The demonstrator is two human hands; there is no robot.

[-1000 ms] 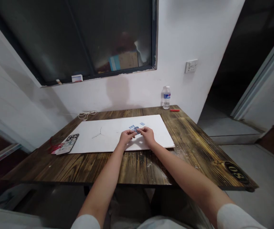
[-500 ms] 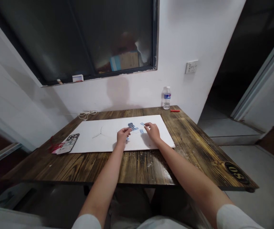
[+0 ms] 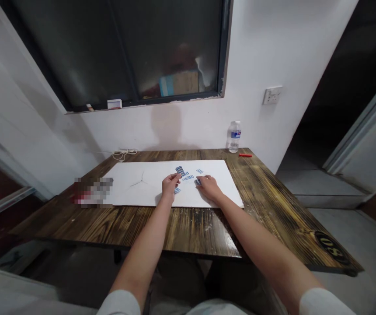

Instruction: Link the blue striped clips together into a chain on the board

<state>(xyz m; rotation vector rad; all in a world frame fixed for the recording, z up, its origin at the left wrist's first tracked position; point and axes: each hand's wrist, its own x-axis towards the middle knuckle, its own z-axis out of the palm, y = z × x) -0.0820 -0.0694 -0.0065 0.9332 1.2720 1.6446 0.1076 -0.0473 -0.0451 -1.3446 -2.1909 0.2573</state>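
Note:
My left hand (image 3: 171,186) pinches a small flat dark piece with light bars (image 3: 180,171) between thumb and fingers, tilted just above a white board (image 3: 155,192). My right hand (image 3: 209,188) rests low over the right part of the board, fingers bent together at a similar small dark-barred piece (image 3: 198,182), which they partly cover. Between the hands lie small blue-and-white barred shapes (image 3: 188,177). Another such shape (image 3: 200,171) is just beyond my right fingers, and one more (image 3: 177,190) sits beside my left hand. Their exact kind is too small to tell.
A dark wooden table (image 3: 125,223) carries the board, which has thin dark lines (image 3: 142,180) on its left. At the back are a white cable (image 3: 124,153), a water bottle (image 3: 235,136) and a red pen-like stick (image 3: 245,155). A pixelated patch hides the board's left end.
My right hand has come down and nearer, its fingertips now at a barred piece on the board. My left hand still holds its dark piece. The view has shifted slightly.

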